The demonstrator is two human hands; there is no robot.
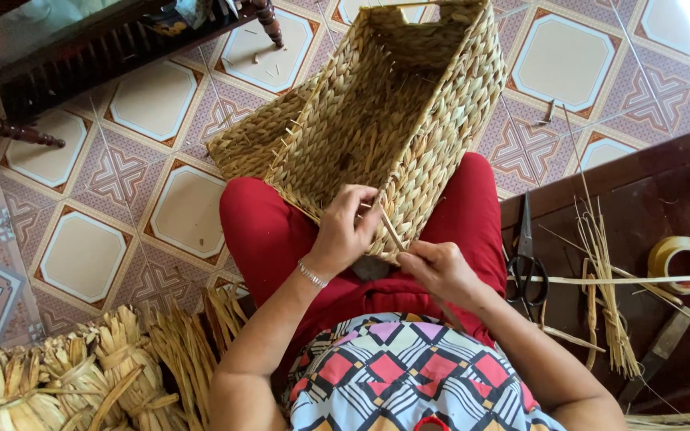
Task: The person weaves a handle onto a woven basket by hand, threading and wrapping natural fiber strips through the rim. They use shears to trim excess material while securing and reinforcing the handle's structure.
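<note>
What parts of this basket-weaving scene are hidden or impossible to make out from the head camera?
- Left hand: fingertips curl over the woven basket rim, so what they pinch is hidden.
- Right hand: holds a straw strand; its lower end is hidden in the fist.
- Basket's far end: cut off by the top edge.
- Straw bundles: cut off at the bottom-left.
- Scissors: handles partly covered by straw.

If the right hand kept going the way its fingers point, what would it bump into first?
The right hand points up and left, pinching a thin straw strand. Going straight on, it would probably meet the near rim of the woven basket first, close by the left hand, though depth is hard to judge.
</note>
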